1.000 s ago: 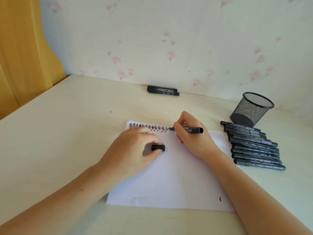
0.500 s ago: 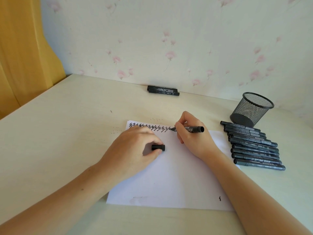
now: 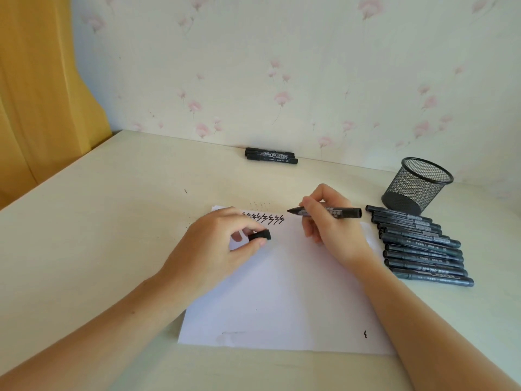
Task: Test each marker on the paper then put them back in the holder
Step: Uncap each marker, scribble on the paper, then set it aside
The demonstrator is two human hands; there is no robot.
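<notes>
Head view is showing the right hand [image 3: 332, 230] gripping an uncapped marker [image 3: 328, 212] near its tip. Its long axis is lying almost level, left to right, with the nib pointing left, just off the end of the zigzag row [image 3: 263, 218] on the paper [image 3: 282, 292]. The left hand [image 3: 217, 249] is pinching the cap [image 3: 260, 235] between thumb and fingers, just to the left of and below the nib, its open end seemingly facing right. Capping looks like the coming move: the nib is aiming toward the left hand, so the two need only close a short gap along that axis. The holder [image 3: 417, 186] is standing far right, nearer the right hand, behind the row of markers [image 3: 420, 245].
</notes>
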